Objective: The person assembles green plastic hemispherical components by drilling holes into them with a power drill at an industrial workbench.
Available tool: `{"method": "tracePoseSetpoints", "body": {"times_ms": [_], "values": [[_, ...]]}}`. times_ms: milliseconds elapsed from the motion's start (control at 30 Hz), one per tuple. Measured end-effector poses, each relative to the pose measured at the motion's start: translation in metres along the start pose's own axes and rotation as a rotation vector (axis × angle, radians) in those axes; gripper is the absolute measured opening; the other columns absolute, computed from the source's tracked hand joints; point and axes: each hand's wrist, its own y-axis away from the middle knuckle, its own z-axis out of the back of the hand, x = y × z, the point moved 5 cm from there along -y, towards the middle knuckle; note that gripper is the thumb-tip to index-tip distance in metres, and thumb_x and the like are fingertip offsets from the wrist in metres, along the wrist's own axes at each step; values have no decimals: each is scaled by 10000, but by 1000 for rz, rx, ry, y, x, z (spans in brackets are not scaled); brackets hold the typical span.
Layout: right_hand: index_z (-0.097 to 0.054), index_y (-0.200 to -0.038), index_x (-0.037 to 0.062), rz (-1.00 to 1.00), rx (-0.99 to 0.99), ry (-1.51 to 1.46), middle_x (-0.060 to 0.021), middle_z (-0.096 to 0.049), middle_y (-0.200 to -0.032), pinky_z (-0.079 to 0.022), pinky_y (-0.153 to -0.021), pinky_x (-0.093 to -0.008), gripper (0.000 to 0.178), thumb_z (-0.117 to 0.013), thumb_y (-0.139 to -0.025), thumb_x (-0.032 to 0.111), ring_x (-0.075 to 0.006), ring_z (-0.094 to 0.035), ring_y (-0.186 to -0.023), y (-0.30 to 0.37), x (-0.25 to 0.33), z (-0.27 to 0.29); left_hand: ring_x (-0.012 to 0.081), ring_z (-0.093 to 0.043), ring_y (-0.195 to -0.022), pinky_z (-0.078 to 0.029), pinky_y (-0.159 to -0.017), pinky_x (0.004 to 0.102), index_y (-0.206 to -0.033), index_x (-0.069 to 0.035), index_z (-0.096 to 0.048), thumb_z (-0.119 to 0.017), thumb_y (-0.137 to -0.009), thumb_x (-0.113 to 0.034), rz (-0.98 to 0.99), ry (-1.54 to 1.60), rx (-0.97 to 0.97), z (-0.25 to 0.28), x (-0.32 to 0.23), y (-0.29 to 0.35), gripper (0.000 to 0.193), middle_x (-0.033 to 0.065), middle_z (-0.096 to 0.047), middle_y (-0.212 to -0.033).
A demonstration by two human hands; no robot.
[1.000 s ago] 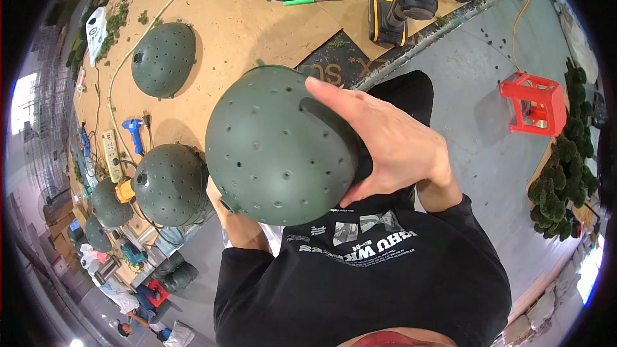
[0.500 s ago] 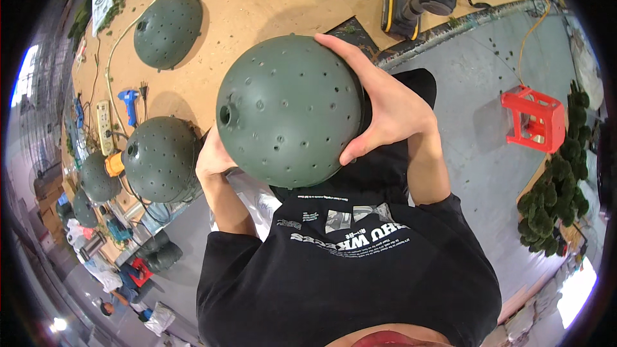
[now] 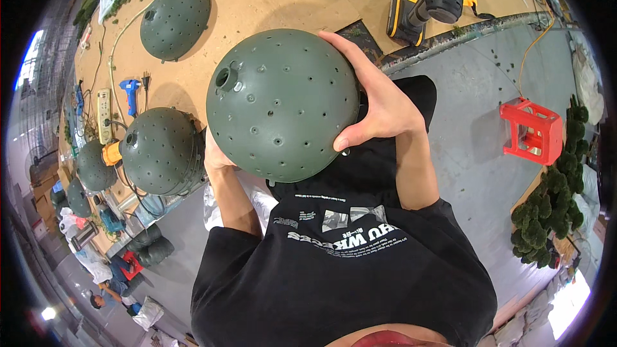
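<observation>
A person in a black printed T-shirt (image 3: 360, 263) holds a dark green perforated sphere (image 3: 283, 106) in front of the chest, above the lap and clear of the desk. The right hand (image 3: 379, 106) lies spread over the sphere's 3 o'clock flank, fingers curled round it and thumb pressing near 5 o'clock. The left hand (image 3: 215, 154) cups the underside near 8 o'clock; only its heel and wrist show, so how far its fingers close cannot be told. The sphere's round socket (image 3: 223, 78) faces 10 o'clock.

Risk, as a judgement: the shell is smooth, round and wider than either palm, so the grip rests on friction alone. If one hand eases off, the sphere may roll out toward 9 o'clock and fall to the grey floor (image 3: 475, 135).

At 9 o'clock, at the near edge of the plywood desk (image 3: 257, 6), stands a second perforated sphere (image 3: 160, 151) with an orange fitting (image 3: 112, 153); a dropped shell could strike it. Farther off at 10 o'clock lie a blue glue gun (image 3: 130, 88) and a power strip (image 3: 103, 115), and at 11 o'clock a green half-dome (image 3: 175, 22). At 1 o'clock stands a cordless drill (image 3: 427, 0). A red stool (image 3: 532, 130) sits on the floor at 3 o'clock.
</observation>
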Motion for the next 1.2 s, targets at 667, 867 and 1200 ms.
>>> {"method": "tracePoseSetpoints", "body": {"times_ms": [667, 867, 1200], "values": [[-497, -1429, 3, -245, -340, -740, -100, -632, -1298, -487, -1004, -354, 528, -639, -956, 192, -183, -592, -1193, 4, -26, -2, 331, -571, -1323, -468, -1113, 461, -1553, 5, -330, -1032, -494, -255, -37, -104, -3, -24, -16, -14, 1297, 186, -536, -1460], [-464, -1463, 54, -251, -505, -878, -84, -631, -1297, -512, -981, -411, 531, -636, -969, 145, -206, -608, -1195, 8, -46, 1, 215, -606, -1189, -467, -1065, 380, -1573, 34, -306, -785, -919, -265, -13, -301, -286, -34, -29, -10, 864, 187, -527, -1451], [-462, -1494, 76, -290, -586, -949, -57, -624, -1360, -497, -1032, -426, 533, -604, -988, 163, -221, -599, -1243, 12, -65, -2, 273, -566, -1274, -494, -1053, 398, -1605, 47, -232, -842, -862, -163, -56, -354, -210, -82, -39, -7, 984, 240, -535, -1424]]}}
